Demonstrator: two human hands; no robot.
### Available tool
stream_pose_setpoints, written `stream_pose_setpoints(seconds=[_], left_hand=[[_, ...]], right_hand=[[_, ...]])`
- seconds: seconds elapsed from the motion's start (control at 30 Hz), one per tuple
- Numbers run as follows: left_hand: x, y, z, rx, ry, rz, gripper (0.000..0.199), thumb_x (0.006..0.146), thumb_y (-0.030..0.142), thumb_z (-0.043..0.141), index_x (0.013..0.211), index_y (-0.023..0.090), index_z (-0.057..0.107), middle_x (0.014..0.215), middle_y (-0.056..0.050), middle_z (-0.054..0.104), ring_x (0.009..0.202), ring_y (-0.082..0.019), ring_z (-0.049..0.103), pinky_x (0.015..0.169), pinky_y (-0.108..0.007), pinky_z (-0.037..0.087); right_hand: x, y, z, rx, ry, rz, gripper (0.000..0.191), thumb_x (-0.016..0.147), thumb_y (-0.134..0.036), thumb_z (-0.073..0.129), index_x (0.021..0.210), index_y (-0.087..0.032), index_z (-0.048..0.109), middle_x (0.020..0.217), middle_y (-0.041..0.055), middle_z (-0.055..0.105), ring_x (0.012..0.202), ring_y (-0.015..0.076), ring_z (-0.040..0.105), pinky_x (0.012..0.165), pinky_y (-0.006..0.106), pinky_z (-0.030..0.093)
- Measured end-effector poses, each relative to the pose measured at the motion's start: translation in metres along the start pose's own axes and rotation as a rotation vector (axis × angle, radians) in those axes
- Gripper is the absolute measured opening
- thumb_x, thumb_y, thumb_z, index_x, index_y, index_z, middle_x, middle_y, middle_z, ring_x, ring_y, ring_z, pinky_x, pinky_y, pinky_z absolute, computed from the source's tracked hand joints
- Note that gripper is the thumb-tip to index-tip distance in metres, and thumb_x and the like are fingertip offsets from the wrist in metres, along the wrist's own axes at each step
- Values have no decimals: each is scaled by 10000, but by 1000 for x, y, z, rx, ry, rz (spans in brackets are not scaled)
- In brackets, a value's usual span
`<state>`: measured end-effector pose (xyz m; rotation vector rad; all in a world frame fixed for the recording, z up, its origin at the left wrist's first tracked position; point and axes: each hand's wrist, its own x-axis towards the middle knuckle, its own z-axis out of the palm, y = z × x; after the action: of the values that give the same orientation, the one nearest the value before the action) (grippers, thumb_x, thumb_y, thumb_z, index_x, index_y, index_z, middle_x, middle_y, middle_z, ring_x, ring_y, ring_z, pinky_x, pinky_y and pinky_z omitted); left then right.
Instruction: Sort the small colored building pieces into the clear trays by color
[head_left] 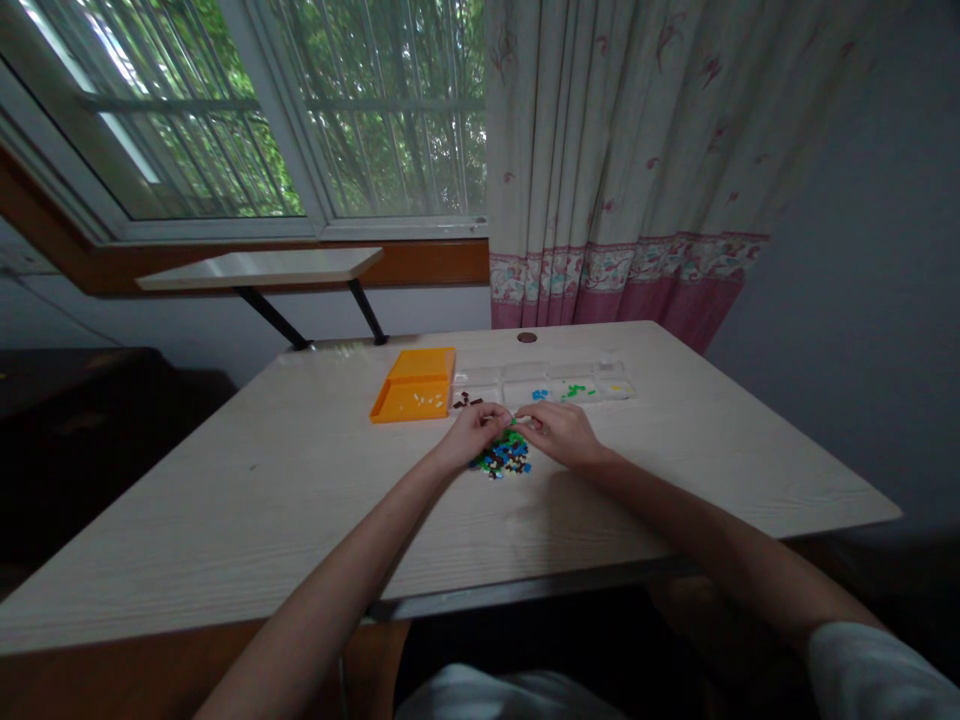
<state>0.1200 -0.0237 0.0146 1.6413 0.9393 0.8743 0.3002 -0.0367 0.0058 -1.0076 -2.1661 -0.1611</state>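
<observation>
My left hand (480,428) and my right hand (561,432) come together over a heap of small mixed plastic pieces (504,458), coloured green, blue, dark brown and pale. A tiny green piece (514,421) shows between the fingertips of both hands, which are pinched closed on it. Its exact shape is too small to make out. Just beyond the hands lies a clear compartment tray (501,376). Blue pieces (540,395), green pieces (576,391) and yellow pieces (618,388) sit in separate compartments. Dark brown pieces (466,400) are at its left end, partly behind my left hand.
An open orange case (421,366) with several white pieces (427,400) in it stands left of the tray. The wooden table (315,500) carries a raised shelf (270,266) on black legs at the back left. A curtain (600,150) hangs behind the table.
</observation>
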Motion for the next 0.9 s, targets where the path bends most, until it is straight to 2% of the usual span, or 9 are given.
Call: stream_pose_setpoints(seconds=[0.13, 0.27, 0.37, 0.43, 0.63, 0.9], left_hand=[[1, -2, -2, 96, 12, 48, 350, 738, 458, 530, 744, 111, 567, 482, 49, 413, 420, -52, 322, 424, -178, 243], [1, -2, -15, 448, 36, 188, 286, 800, 366, 470, 788, 122, 620, 694, -35, 583, 617, -117, 496, 580, -222, 381], [-1, -3, -28, 749, -40, 270, 236, 816, 306, 459, 806, 145, 632, 803, -59, 607, 770, -155, 537, 704, -249, 400], [-2, -4, -33, 854, -102, 281, 218, 823, 279, 450, 830, 156, 630, 826, -59, 614, 799, -159, 545, 724, -247, 404], [0, -9, -35, 946, -159, 242, 205, 823, 258, 451, 851, 172, 635, 846, -53, 635, 797, -157, 559, 723, -239, 416], [-1, -8, -36, 917, -155, 262, 207, 821, 266, 456, 822, 169, 639, 816, -51, 640, 787, -156, 562, 737, -241, 417]], right_hand=[[0, 1, -1, 17, -1, -9, 170, 820, -322, 525, 883, -208, 635, 725, 5, 659, 618, 102, 585, 623, 214, 393], [2, 2, -10, 34, 45, 19, 186, 820, -330, 522, 876, -203, 645, 672, 7, 635, 600, 102, 568, 608, 211, 396], [4, 8, -19, 38, 128, 66, 201, 821, -340, 516, 863, -196, 650, 644, 9, 614, 586, 106, 551, 596, 213, 399], [4, 14, -24, 43, 181, 92, 199, 815, -337, 523, 855, -190, 651, 638, 11, 606, 579, 109, 539, 587, 217, 400], [3, 30, -27, 32, 224, 143, 192, 805, -332, 527, 850, -193, 651, 663, 16, 613, 583, 115, 527, 590, 228, 406], [3, 28, -26, 59, 226, 136, 201, 805, -343, 527, 861, -198, 655, 678, 20, 619, 584, 118, 527, 588, 234, 410]])
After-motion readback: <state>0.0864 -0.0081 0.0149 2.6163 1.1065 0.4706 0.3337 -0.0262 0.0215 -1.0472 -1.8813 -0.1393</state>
